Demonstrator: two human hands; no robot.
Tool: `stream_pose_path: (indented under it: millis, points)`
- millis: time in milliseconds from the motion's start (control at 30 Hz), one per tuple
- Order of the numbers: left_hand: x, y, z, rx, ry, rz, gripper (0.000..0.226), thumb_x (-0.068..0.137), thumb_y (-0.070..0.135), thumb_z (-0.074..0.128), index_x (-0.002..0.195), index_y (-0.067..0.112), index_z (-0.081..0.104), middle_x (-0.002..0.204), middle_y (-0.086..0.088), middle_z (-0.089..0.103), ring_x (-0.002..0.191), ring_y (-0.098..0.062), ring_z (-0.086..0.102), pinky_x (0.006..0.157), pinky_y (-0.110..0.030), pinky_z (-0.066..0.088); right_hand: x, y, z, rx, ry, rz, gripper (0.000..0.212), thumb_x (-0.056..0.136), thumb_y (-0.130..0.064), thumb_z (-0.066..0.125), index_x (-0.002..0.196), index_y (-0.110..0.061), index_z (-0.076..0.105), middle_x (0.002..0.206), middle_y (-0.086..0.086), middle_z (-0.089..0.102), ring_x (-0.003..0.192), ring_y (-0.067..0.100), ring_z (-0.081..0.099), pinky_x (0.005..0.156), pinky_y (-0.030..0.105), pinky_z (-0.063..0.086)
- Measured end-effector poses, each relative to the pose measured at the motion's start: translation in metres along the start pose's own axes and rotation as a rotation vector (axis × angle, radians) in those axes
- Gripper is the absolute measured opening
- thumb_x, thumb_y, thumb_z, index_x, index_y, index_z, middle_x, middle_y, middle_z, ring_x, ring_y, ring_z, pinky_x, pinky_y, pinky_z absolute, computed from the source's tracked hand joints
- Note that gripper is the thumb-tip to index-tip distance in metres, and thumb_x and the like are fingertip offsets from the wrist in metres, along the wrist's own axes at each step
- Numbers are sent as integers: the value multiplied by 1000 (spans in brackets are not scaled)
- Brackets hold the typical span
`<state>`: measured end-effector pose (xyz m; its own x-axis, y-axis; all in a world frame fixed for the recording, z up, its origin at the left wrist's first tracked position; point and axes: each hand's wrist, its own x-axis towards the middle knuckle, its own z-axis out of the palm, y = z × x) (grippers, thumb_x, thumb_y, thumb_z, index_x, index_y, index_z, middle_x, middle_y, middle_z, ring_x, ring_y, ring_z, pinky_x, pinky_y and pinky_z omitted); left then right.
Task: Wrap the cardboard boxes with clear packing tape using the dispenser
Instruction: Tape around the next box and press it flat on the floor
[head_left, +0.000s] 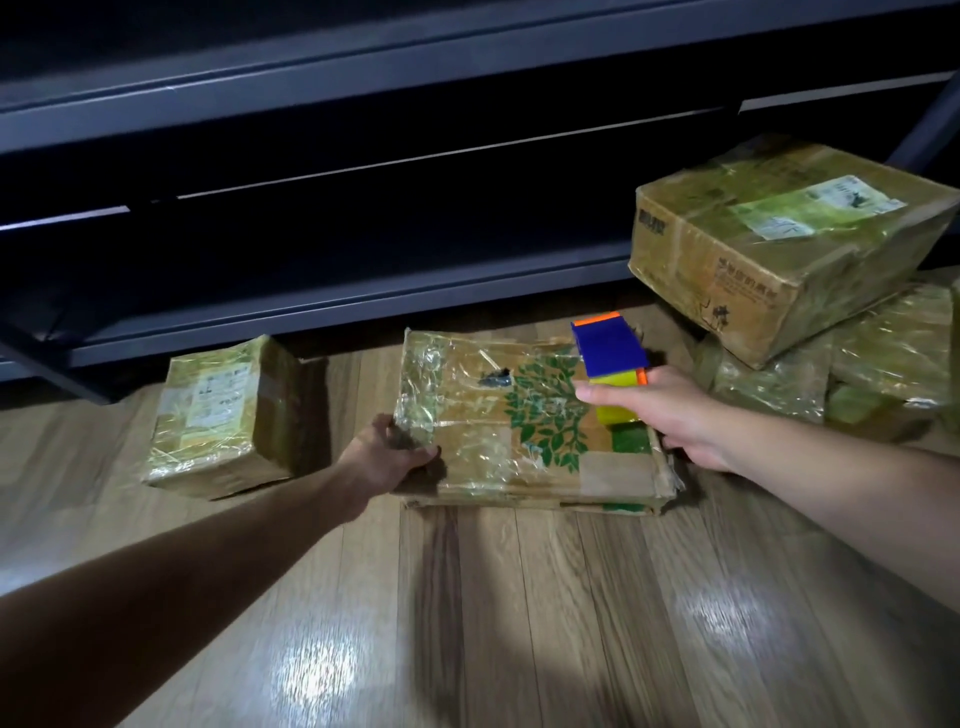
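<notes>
- As seen from the head camera, finds the flat cardboard box (498, 441) lying on the wooden floor (519, 613) at centre, its top face under crinkled clear tape and a green leaf print.
- Grips that box's 8 o'clock corner with the left hand (387, 457), fingers curled round the edge.
- Holds the tape dispenser (610, 353) in the right hand (675, 415), fingers wrapped round the yellow-green roll, thumb along its left side.
- Points the dispenser's blue and orange head toward 12 o'clock, over the box's 2 o'clock part; cannot tell whether it touches the cardboard.
- Sets the two hands well apart, one at each end of the box.
- Shows a smaller taped box (223, 415) at 9 o'clock of the flat one, near the lowest rail of the dark shelf unit (363, 150).
- Shows at 2 o'clock a stack of lower taped boxes (883, 358), with a top box (779, 244) sitting askew over them.
- Runs the shelf unit along 12 o'clock, behind everything.
</notes>
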<state>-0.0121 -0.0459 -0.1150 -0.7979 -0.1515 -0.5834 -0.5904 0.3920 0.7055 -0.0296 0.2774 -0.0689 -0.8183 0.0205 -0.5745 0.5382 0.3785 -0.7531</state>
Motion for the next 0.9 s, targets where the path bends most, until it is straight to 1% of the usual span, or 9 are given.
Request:
stream_pose_path:
  millis: [133, 233, 333, 433, 500, 600, 700, 767, 900]
  points:
    - [-44, -25, 4, 132, 46, -89, 37, 94, 36, 75, 112, 11, 54, 97, -10, 70, 77, -21, 71, 49, -29, 56, -9, 25, 0, -109, -15, -4, 110, 26, -81, 88, 116, -22, 67, 112, -1, 72, 106, 16, 66, 98, 40, 49]
    - [-56, -38, 7, 269, 57, -76, 65, 93, 52, 71, 133, 10, 42, 111, -8, 65, 88, -20, 68, 55, -26, 52, -22, 38, 7, -143, -63, -70, 96, 32, -78, 89, 109, -22, 71, 104, -2, 75, 100, 14, 70, 97, 36, 52]
    - [-41, -43, 10, 539, 132, 1, 109, 89, 70, 62, 162, 11, 8, 156, -21, 32, 129, -37, 55, 90, -40, 56, -33, 35, 14, -135, -107, -136, 59, 55, -58, 93, 96, -20, 75, 92, -1, 76, 93, 16, 71, 86, 31, 52]
    - [-22, -44, 10, 738, 224, 167, 113, 91, 79, 42, 165, 13, -12, 171, -13, -20, 158, -40, 8, 124, -51, 26, -35, 30, 13, -164, -101, -152, 40, 62, -43, 94, 89, -20, 74, 82, -3, 77, 86, 17, 72, 79, 28, 52]
    - [-16, -45, 12, 918, 260, 355, 93, 100, 72, 27, 166, 15, -8, 168, -11, -30, 158, -37, -14, 127, -53, 4, -32, 33, 10, -225, -93, -176, 64, 59, -41, 96, 113, -23, 67, 98, -5, 76, 95, 16, 70, 90, 33, 54]
    - [-15, -41, 17, 1108, 225, 463, 76, 103, 61, 3, 166, 20, -10, 168, -11, -30, 153, -42, -27, 126, -58, -12, -27, 48, 7, -442, -60, -230, 127, 55, -43, 98, 155, -29, 21, 143, -5, 52, 129, 18, 53, 108, 36, 43]
    - [-16, -36, 20, 1282, 180, 519, 81, 99, 64, -7, 163, 15, -14, 167, -12, -30, 152, -35, -33, 124, -60, -18, -21, 75, 10, -480, -109, -202, 160, 41, -68, 90, 157, -41, -16, 164, -5, 25, 148, 18, 30, 121, 41, 29]
    - [-16, -33, 23, 1304, 105, 554, 84, 100, 69, -5, 161, 13, -18, 166, -12, -32, 152, -33, -34, 125, -57, -18, -13, 93, 11, -459, -116, -154, 163, 32, -85, 82, 158, -41, -13, 166, -5, 22, 149, 18, 29, 121, 43, 30]
    - [-20, -26, 41, 1326, -46, 683, 87, 98, 74, -4, 161, 15, -19, 168, -8, -30, 153, -32, -32, 126, -56, -14, -6, 110, 11, -455, -143, -71, 151, 33, -98, 70, 157, -29, 20, 156, -3, 43, 138, 18, 46, 112, 41, 43]
